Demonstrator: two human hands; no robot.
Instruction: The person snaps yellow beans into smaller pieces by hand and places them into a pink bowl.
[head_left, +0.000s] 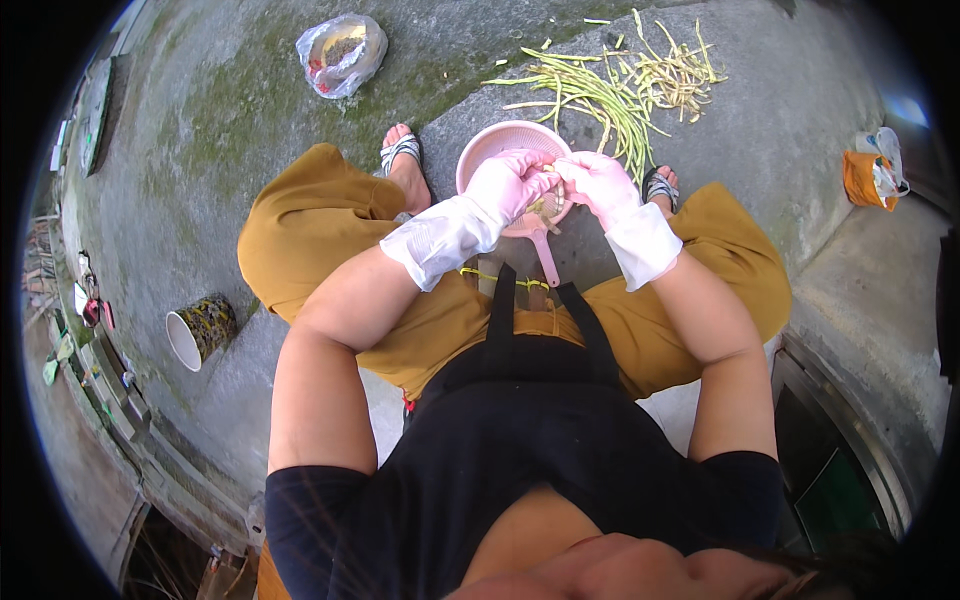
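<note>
Both of my hands wear pink-and-white rubber gloves and meet above a pink plastic colander (469, 154). The fingertips of my left hand (504, 186) and my right hand (602, 189) pinch a small pale piece of bean pod (551, 169) between them. Below the fingers, a few yellowish bean pods (541, 210) show by the colander's near side; my gloves cover part of them. The colander's long handle (545, 259) points back towards me, between my knees. Just beyond it a loose heap of long green beans (592, 90) lies on the concrete.
Drier, yellowish pods (679, 75) lie right of the green beans. A clear plastic bag (342, 56) with dark contents stands at the far left. On the left, a patterned bin (201, 330) lies on its side. An orange bag (870, 178) sits at the right by a concrete ledge (862, 277).
</note>
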